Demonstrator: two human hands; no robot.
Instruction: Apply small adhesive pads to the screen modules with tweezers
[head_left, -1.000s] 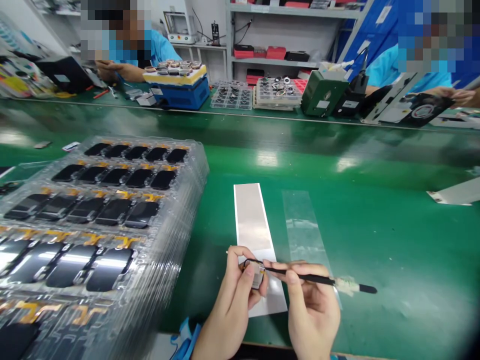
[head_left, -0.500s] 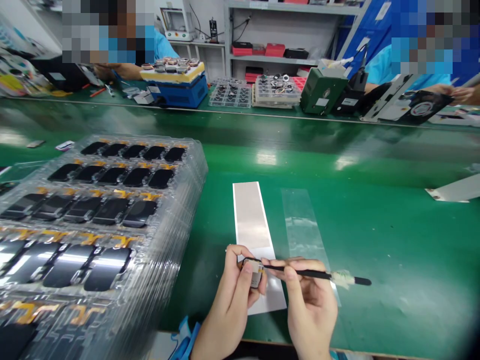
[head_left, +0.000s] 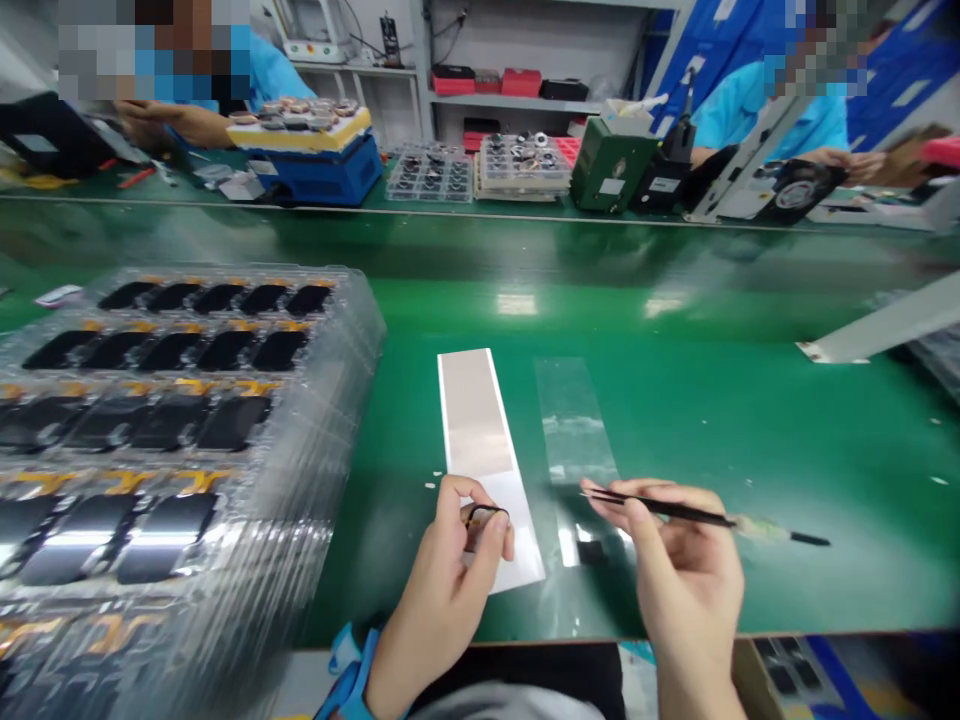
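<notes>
My left hand (head_left: pixel 450 580) pinches a small thin part with a curved black edge (head_left: pixel 484 527) between thumb and fingers, above a white-and-pink strip of backing film (head_left: pixel 480 460) lying on the green bench mat (head_left: pixel 750 420). My right hand (head_left: pixel 686 560) grips long black tweezers (head_left: pixel 667 510) with a taped handle. Their tips point left, well apart from the part. Below those tips lies a clear film strip (head_left: pixel 574 420), with a small black square (head_left: pixel 592 552) near its lower end.
A stack of clear plastic trays (head_left: pixel 322 400) holding rows of black screens with orange flex tails fills the left side. Across the bench, co-workers sit among a blue machine (head_left: pixel 322 175), parts trays and a green unit (head_left: pixel 611 170). A white bracket (head_left: pixel 885 320) lies at right.
My right hand has moved right with the tweezers, taking their tips off the small part. The whole scene has shifted left in view, and my left hand keeps its pinch.
</notes>
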